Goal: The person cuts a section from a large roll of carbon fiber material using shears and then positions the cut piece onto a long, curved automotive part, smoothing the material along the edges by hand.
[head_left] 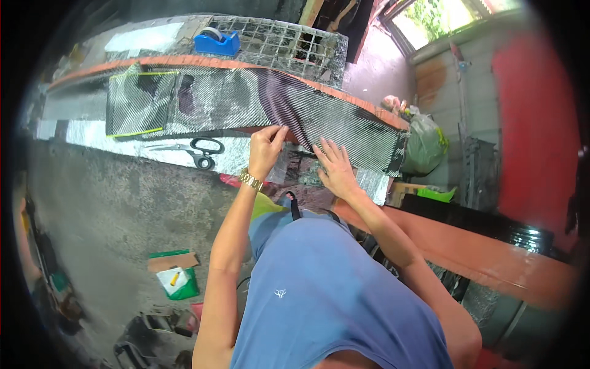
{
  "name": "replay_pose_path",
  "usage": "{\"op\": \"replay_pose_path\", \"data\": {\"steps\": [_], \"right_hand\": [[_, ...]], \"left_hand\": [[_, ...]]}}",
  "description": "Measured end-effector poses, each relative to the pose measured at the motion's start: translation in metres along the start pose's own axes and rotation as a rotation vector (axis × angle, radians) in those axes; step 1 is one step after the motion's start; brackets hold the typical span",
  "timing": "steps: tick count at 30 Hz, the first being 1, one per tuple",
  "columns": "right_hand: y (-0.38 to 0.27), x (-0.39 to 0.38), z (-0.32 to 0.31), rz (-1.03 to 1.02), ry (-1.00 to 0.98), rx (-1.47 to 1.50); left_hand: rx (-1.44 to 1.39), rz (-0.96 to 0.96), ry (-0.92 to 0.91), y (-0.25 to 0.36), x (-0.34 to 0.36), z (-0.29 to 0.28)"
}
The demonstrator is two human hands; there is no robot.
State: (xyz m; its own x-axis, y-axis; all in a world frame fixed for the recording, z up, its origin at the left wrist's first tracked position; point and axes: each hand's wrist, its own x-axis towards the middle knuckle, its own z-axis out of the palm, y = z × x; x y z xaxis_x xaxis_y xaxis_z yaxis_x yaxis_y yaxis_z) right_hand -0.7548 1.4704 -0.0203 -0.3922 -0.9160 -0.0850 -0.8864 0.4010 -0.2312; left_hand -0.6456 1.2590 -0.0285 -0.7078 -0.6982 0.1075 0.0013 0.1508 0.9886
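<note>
Two hands work at the near edge of a long strip of woven carbon-fibre cloth (246, 98), which lies draped along an orange-painted curved form (344, 95) running from the upper left toward the right of your view. Your left hand (267, 147), with a gold watch (251, 179) at its wrist, pinches the lower edge of the cloth between thumb and fingertips, the fingers curled shut on the weave. Your right hand (335, 166) lies flat and open just beside it, fingers spread and pressing down on the cloth, gripping nothing. At the left end, the strip carries a yellow-green edging (136, 130). Below the cloth runs a band of shiny silver sheeting (123, 144), and on it, a little to the left of your left hand, rest black-handled scissors (200, 150). Beyond the form sits a wire mesh rack (276, 43) with a blue tape dispenser (216, 42) on it. The floor under you is rough grey concrete (110, 209), with a green and white packet (177, 281) and a piece of cardboard lying on it, and dark tools near the lower edge. To the right stand a green sack (425, 144), a red wall (534, 123) and a window (436, 17) showing bright foliage.
</note>
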Motion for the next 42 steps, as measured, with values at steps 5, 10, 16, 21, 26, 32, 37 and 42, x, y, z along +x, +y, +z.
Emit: {"op": "replay_pose_path", "data": {"steps": [5,10,16,21,26,32,37,42], "right_hand": [[0.002,0.001,0.001,-0.010,-0.034,-0.034],[0.002,-0.002,0.003,-0.027,-0.017,-0.030],[0.004,-0.006,0.008,-0.004,0.000,-0.036],[-0.003,-0.003,0.009,-0.016,0.006,-0.020],[-0.001,-0.006,0.009,-0.005,0.032,-0.020],[0.003,-0.006,0.010,0.013,0.072,-0.021],[-0.005,-0.006,0.001,0.058,0.191,0.131],[-0.022,-0.001,-0.007,0.300,0.252,0.290]], "left_hand": [[-0.029,0.026,0.071,-0.003,-0.004,0.007],[-0.185,-0.103,0.153,-0.010,-0.013,0.007],[-0.478,-0.466,0.186,-0.008,-0.021,0.003],[-0.535,-0.482,0.287,-0.014,-0.017,-0.001],[-0.534,-0.508,0.280,-0.014,-0.017,-0.002],[-0.352,-0.456,0.343,-0.008,-0.036,-0.018],[0.075,-0.045,0.151,0.027,-0.010,-0.043],[0.421,0.276,-0.030,0.039,0.073,-0.084]]}}
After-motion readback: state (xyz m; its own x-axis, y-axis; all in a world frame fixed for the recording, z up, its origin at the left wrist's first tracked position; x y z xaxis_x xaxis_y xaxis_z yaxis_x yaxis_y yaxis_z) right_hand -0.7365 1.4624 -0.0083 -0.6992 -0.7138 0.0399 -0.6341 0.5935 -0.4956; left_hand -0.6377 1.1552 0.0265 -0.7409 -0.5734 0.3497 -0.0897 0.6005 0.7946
